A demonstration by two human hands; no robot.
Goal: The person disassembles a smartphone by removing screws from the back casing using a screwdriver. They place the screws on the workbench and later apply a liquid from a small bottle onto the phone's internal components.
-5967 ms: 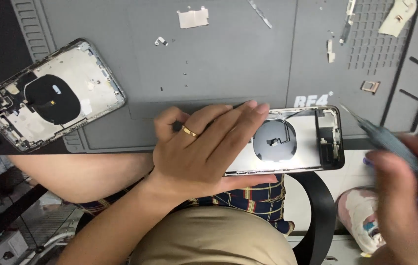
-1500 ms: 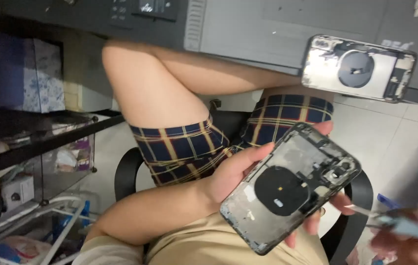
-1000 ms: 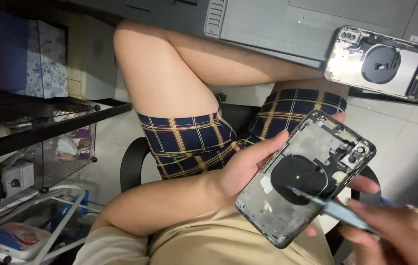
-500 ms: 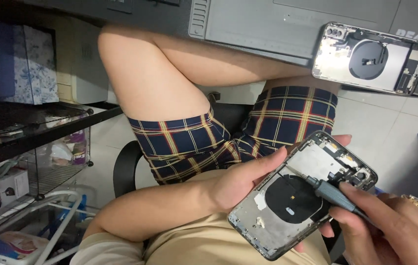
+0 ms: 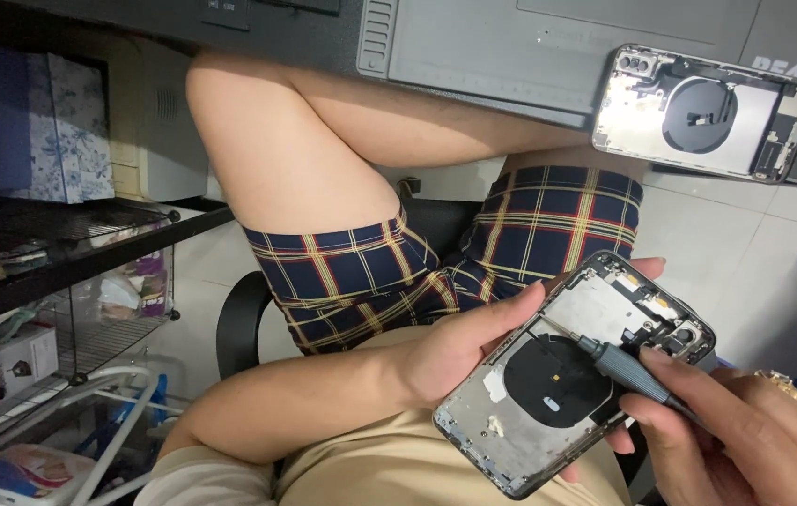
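Pressing screwdriver [image 5: 625,367] tip deeper into phone housing [image 5: 575,372]; right hand [image 5: 745,440] closer.

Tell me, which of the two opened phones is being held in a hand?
The lower opened phone, over the lap. The left hand cradles it while the right hand puts a screwdriver to it. The other opened phone lies untouched on the grey mat.

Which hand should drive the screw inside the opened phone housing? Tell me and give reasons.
Right. The right hand already grips the screwdriver with its tip on the phone housing; the left hand is occupied cradling it from beneath.
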